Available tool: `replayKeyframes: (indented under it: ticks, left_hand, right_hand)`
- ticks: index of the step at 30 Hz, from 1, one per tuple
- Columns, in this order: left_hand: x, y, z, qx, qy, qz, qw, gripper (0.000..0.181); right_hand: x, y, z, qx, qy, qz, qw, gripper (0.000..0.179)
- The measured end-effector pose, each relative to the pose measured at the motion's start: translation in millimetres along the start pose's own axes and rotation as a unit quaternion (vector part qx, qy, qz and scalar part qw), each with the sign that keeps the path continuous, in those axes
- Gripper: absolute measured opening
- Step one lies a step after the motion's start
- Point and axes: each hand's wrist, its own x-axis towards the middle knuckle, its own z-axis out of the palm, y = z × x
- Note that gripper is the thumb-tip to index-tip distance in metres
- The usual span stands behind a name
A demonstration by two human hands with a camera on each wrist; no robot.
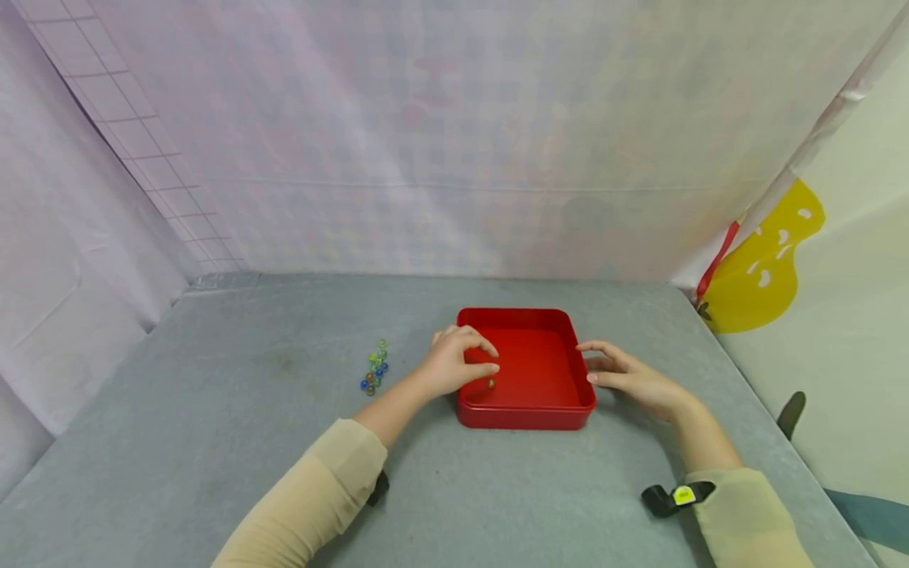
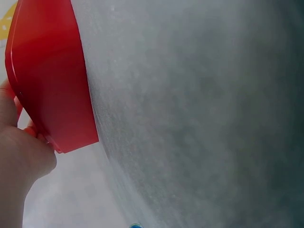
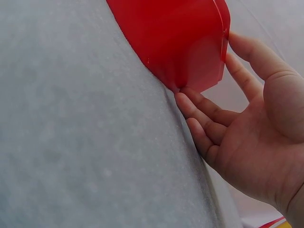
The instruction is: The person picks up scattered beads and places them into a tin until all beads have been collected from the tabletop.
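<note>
Fingers apart on both: left hand [image 1: 454, 363] just above a marble [image 1: 491, 384] at lower centre, right hand [image 1: 635, 383] touching the box [image 1: 525, 419] at its right side.

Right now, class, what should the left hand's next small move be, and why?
Perhaps ease the left hand toward the marbles on the table: its fingers look parted, and one marble shows outside their pinch, in or above the red box.

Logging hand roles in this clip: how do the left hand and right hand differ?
The left hand reaches over the left wall of the red tray; the right hand is outside its right wall. A marble shows near the left hand's thumb; none shows by the right hand. Both are bare.
</note>
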Motion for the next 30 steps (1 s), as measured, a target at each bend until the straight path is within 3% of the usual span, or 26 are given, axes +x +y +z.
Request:
replayKeyframes:
  ticks: [18, 30]
  left_hand:
    - [-1.8, 1.8, -7.1, -0.043, 0.015, 0.004, 0.9989, 0.019]
    - [-8.7, 0.2, -19.3, -0.053, 0.023, -0.027, 0.998, 0.025]
  right_hand:
    - [-0.6, 0.0, -0.7, -0.005, -0.002, -0.004, 1.0, 0.053]
    - [0.3, 1.4, -0.7, -0.003, 0.003, -0.002, 1.0, 0.053]
